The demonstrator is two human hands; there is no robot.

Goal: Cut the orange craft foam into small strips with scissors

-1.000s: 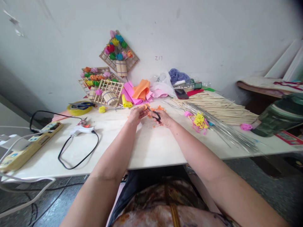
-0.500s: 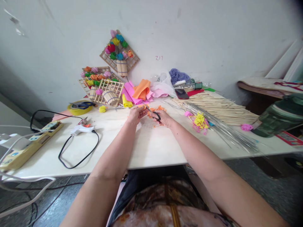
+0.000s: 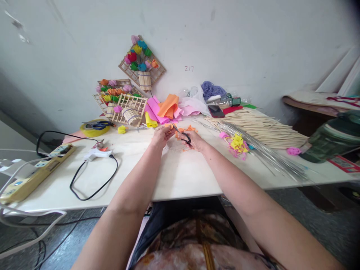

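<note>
My left hand pinches a small piece of orange paper above the white table. My right hand grips black-handled scissors, whose blades point up and left toward the orange piece. Orange paper scraps lie on the table just behind both hands. Both forearms stretch out from the table's front edge.
Folded pink, orange and yellow paper sheets and stick frames with paper flowers stand at the back. A glue gun with black cable and a power strip lie left. Wooden sticks, wires and paper flowers lie right.
Almost nothing differs: both hands stay in place with the scissors at the orange paper; the view has shifted only slightly.
</note>
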